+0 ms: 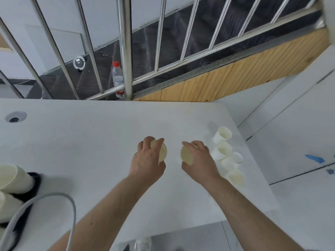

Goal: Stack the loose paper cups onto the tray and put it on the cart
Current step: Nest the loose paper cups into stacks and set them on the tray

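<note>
At the far left edge, paper cups (10,178) lie on their sides on a dark tray (34,180), with a grey cable (59,196) looping in front of them. Mid-table (90,142), the left hand (146,160) has its grip curled round one cup (162,151), mouth turned toward the right. Just beside it, apart, the right hand (199,160) clamps a second cup (187,154), mouth facing left. Right of that hand, a cluster of loose cups (223,147) sits near the table's edge, perhaps five, though blur makes the count unsure. A bottle (117,78) stands behind the railing (125,51).
</note>
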